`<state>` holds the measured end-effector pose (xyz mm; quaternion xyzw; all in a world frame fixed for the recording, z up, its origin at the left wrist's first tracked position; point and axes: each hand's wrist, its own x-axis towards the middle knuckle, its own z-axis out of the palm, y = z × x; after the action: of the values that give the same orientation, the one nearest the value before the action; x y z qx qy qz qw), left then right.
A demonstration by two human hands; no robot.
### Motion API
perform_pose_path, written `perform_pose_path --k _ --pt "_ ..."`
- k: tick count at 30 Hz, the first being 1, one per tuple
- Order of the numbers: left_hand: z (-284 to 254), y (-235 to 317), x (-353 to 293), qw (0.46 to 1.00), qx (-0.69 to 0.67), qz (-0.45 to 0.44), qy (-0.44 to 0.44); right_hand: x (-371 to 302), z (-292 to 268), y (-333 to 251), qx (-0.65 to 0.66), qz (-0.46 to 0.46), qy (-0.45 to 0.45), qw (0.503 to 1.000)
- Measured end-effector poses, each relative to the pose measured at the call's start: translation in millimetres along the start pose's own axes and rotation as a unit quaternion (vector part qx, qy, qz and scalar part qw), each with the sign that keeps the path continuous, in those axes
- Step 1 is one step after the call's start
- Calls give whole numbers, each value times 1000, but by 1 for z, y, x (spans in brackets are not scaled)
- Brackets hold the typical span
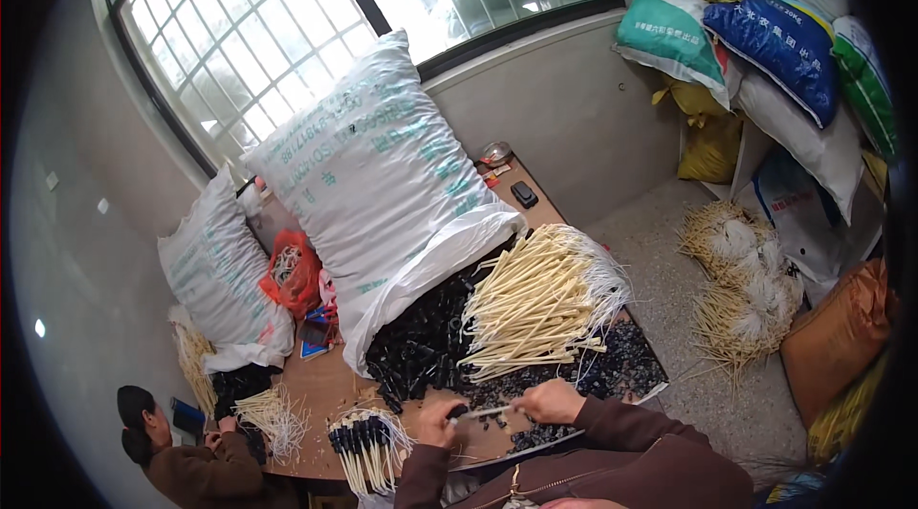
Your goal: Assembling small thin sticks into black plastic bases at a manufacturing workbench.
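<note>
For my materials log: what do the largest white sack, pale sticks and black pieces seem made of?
Largest white sack: likely woven plastic, dull, with soft creases. Pale sticks: perhaps wood or plastic, matte; their even colour leaves it open. Black pieces: probably plastic, as small glossy highlights suggest.

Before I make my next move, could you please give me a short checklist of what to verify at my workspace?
1. Pale stick held: ok; it spans from the left hand to the right hand.
2. Dark piece at the left hand fully seated on the stick: cannot tell; too small to judge.
3. Stick pile near the hands: ok; it lies just beyond them.
4. Black parts accessible: ok; they lie heaped at the mouth of the large white sack.
5. Table area by the right hand free of loose bits: not ok; small dark bits are scattered there.
6. Co-worker apart from your hands: ok; seated at far left.
</note>
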<state>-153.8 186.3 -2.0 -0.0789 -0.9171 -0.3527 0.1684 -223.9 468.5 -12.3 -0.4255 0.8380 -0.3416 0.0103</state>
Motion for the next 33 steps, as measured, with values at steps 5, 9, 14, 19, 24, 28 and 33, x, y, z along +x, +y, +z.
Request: perform_pose_path --k 5,9,14,19,24,28,33 --pt "14 10 11 998 51 -31 34 -8 -1 -11 -17 -33 83 996" --pt "6 28 8 992 -2 -119 47 -17 -14 0 23 -25 139 990" --pt "27 42 5 982 95 117 -113 -20 -1 -19 -27 -45 88 995" --pt "13 53 1 976 199 82 -30 -10 -11 -6 -9 52 146 988" --pt "33 118 -1 976 149 151 -38 4 6 -18 42 -37 131 990" --pt "53 67 -37 986 99 -121 63 2 -11 5 334 -7 81 939" --pt "50 38 -46 892 -272 -351 81 6 -34 -33 457 13 50 888"
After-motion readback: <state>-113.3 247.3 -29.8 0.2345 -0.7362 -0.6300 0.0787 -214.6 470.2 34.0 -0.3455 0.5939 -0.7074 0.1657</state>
